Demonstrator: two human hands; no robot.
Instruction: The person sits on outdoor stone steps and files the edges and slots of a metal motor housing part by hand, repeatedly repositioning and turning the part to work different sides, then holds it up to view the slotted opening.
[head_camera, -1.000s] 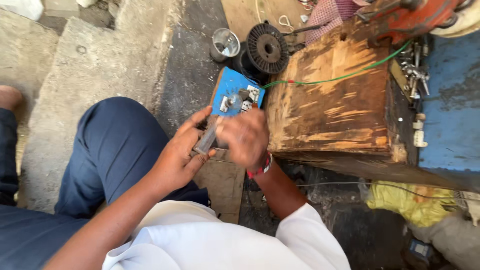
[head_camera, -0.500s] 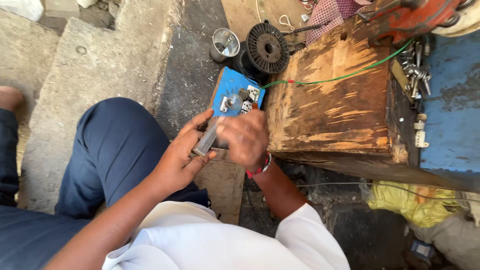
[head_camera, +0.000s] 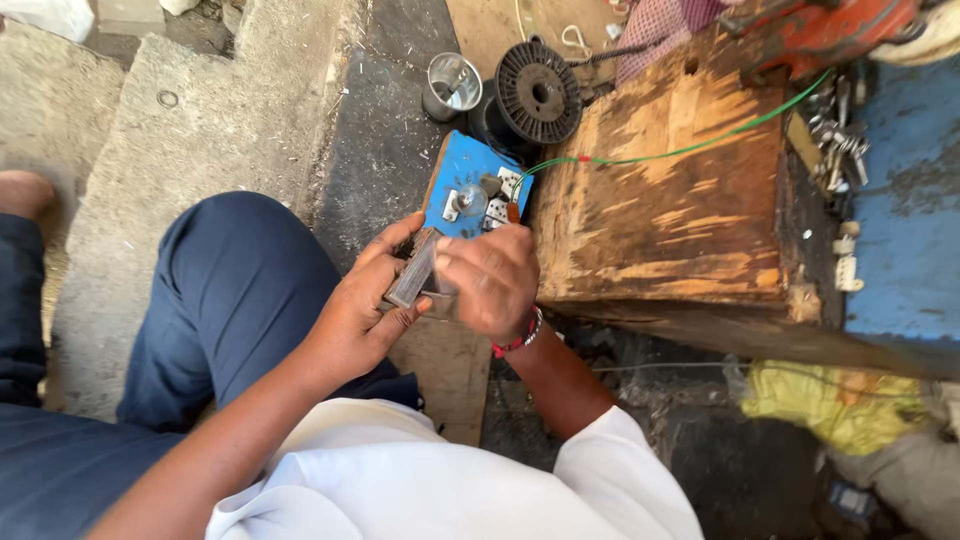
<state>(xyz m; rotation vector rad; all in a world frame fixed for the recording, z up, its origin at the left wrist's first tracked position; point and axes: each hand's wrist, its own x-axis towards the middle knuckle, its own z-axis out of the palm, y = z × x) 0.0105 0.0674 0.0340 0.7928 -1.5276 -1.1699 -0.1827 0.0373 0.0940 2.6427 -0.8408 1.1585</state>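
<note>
My left hand (head_camera: 362, 305) grips a small grey metal block (head_camera: 412, 272) in front of my knee. My right hand (head_camera: 492, 278) is closed over the block's right side, with a red band on its wrist; what its fingers pinch is hidden. Just beyond both hands lies a blue board (head_camera: 470, 185) with white sockets and a small bulb fitted on it. A green wire (head_camera: 690, 148) runs from the board across a worn wooden box (head_camera: 670, 210).
A black wire spool (head_camera: 538, 92) and a small metal cup (head_camera: 452, 82) stand behind the blue board. Keys and metal bits (head_camera: 838, 135) lie on a blue surface (head_camera: 915, 190) at the right. A yellow cloth (head_camera: 835, 405) lies lower right. Concrete slab (head_camera: 200, 120) at left.
Both hands have stayed on the metal block with only slight finger movement; the right hand has shifted a little over it.
</note>
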